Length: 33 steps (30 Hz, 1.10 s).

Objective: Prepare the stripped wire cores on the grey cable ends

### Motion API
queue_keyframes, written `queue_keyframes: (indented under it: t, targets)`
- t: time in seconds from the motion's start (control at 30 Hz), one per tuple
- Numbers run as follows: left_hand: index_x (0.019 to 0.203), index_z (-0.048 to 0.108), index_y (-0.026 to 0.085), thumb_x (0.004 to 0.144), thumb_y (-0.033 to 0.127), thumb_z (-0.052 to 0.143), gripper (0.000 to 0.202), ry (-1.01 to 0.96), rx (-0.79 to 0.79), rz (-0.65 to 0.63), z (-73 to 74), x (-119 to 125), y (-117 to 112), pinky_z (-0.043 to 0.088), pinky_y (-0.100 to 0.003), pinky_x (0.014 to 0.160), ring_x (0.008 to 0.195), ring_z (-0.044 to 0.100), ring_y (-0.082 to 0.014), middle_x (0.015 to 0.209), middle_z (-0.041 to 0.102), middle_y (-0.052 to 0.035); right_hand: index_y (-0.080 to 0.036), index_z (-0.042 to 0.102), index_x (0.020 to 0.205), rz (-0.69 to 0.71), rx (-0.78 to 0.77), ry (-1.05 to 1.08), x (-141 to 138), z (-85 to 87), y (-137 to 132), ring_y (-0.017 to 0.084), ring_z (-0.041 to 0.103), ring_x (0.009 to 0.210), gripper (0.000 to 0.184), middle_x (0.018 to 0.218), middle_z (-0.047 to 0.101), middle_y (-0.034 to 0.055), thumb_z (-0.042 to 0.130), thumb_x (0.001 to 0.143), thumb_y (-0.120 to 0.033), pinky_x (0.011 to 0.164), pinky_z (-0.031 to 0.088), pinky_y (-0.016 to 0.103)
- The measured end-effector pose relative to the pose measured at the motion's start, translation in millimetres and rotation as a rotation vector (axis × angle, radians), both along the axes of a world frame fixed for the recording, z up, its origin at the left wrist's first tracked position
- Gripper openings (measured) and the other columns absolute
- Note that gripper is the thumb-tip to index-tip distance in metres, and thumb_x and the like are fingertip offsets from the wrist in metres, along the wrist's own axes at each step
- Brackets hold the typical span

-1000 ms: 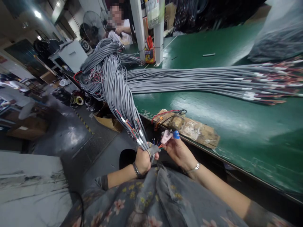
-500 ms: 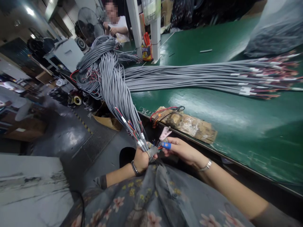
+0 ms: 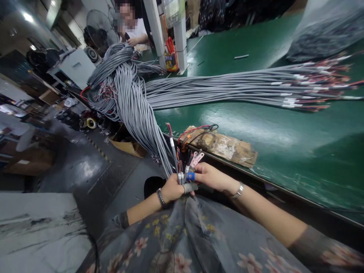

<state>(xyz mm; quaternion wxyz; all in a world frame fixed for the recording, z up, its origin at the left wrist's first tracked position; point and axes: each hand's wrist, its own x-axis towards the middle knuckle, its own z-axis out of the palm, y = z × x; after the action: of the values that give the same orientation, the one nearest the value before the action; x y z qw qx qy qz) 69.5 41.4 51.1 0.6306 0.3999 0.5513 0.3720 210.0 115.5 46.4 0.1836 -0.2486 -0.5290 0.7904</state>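
Observation:
My left hand (image 3: 174,189) is wrapped round several grey cables (image 3: 173,151) in front of my lap, with grey tape on a finger. Their ends stand up out of the fist, with white bands and thin coloured wires bared at the tips. Close beside it, my right hand (image 3: 212,176) is closed at the wire ends, blue tape round one finger. A small pink two-armed tool (image 3: 196,159) sticks up from its fingers; its exact kind and working end are hidden. The held cables run back to a large grey cable bundle (image 3: 133,102) draped over the table edge.
On the green table (image 3: 284,132), a row of grey cables (image 3: 216,89) runs right. A worn wooden board (image 3: 227,146) with a red and black lead lies near the front edge. White posts (image 3: 179,49) stand behind. At the back a person (image 3: 136,32) sits. A cardboard box (image 3: 127,146) is below.
The cable ends at my left fist have swung from leaning up-left to standing nearly upright. My right hand stays beside them with the pink tool. The whole view has shifted slightly.

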Motion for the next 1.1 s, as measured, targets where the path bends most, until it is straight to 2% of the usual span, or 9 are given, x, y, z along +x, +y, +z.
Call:
queue_keyframes:
  t: [0.07,0.13,0.3,0.4,0.53,0.7,0.77,0.87,1.1]
  targets:
    - [0.056,0.062,0.013,0.053,0.039,0.079,0.031,-0.017,-0.016,0.014,0.3,0,1,0.042,-0.025,0.049,0.042,0.051,-0.0112,0.048,0.059,-0.0022,-0.016,0.068,0.063,-0.029,0.02,0.016,3,-1.7,1,0.009,0.05,0.047,0.025,0.054,0.063,-0.0033,0.078,0.062,-0.04,0.05,0.041,0.023]
    - [0.054,0.062,0.013,0.054,0.04,0.079,0.031,-0.03,-0.017,0.074,1.9,1,1,0.04,-0.024,0.047,0.041,0.049,-0.0104,0.047,0.059,-0.0024,-0.016,0.068,0.062,-0.094,-0.025,0.044,10,-5.2,2,0.009,0.052,0.05,0.027,0.056,0.063,-0.0017,0.076,0.064,-0.041,0.053,0.043,0.023]
    - [0.054,0.061,0.014,0.054,0.045,0.077,0.035,-0.072,0.002,0.31,0.7,6,2,0.036,-0.022,0.044,0.04,0.049,-0.01,0.045,0.058,-0.0023,-0.019,0.07,0.081,-0.2,-0.322,0.149,26,-15.3,-7,0.013,0.06,0.064,0.034,0.076,0.068,0.0021,0.079,0.06,-0.043,0.065,0.05,0.029]
    - [0.052,0.058,0.014,0.051,0.048,0.078,0.039,-0.087,-0.004,0.345,-1.6,9,5,0.036,-0.022,0.044,0.039,0.049,-0.0101,0.042,0.055,-0.0008,-0.02,0.067,0.082,-0.267,-0.271,0.148,23,-15.3,-19,0.011,0.058,0.062,0.031,0.075,0.068,0.0001,0.082,0.058,-0.035,0.061,0.047,0.025]
    - [0.05,0.058,0.014,0.052,0.05,0.078,0.041,-0.082,0.012,0.294,-2.1,8,7,0.038,-0.023,0.046,0.04,0.049,-0.01,0.041,0.054,-0.0003,-0.02,0.061,0.072,-0.309,-0.192,0.135,10,-11.0,-27,0.013,0.058,0.059,0.026,0.06,0.067,-0.0007,0.076,0.065,-0.04,0.06,0.043,0.026]
    - [0.054,0.064,0.013,0.053,0.047,0.079,0.038,-0.011,0.026,0.077,-2.2,0,2,0.042,-0.024,0.051,0.047,0.053,-0.0116,0.05,0.061,-0.0039,-0.02,0.053,0.064,-0.29,-0.187,0.046,0,-11.1,-27,0.011,0.052,0.046,0.033,0.048,0.061,-0.0027,0.074,0.064,-0.045,0.049,0.034,0.024]
    - [0.054,0.064,0.012,0.05,0.045,0.081,0.037,0.017,0.029,0.05,-2.2,-1,0,0.044,-0.025,0.053,0.048,0.053,-0.0116,0.051,0.061,-0.0035,-0.02,0.051,0.063,-0.268,-0.188,0.015,-3,-11.9,-27,0.011,0.051,0.043,0.036,0.045,0.057,-0.0042,0.075,0.061,-0.046,0.047,0.032,0.024]
    - [0.052,0.063,0.012,0.051,0.047,0.08,0.04,0.043,0.041,0.122,-2.3,1,-2,0.042,-0.024,0.05,0.045,0.051,-0.0103,0.048,0.059,-0.0029,-0.02,0.051,0.066,-0.265,-0.176,-0.01,-6,-12.4,-25,0.011,0.05,0.042,0.039,0.044,0.057,-0.0044,0.075,0.06,-0.05,0.046,0.032,0.024]
    - [0.057,0.06,0.013,0.051,0.048,0.078,0.04,-0.094,0.021,0.465,-7.2,5,0,0.041,-0.023,0.045,0.04,0.051,-0.0109,0.043,0.057,-0.0009,-0.019,0.056,0.065,-0.398,-0.246,0.005,-5,-17.5,-24,0.008,0.042,0.046,0.041,0.052,0.053,-0.0051,0.079,0.054,-0.051,0.047,0.033,0.024]
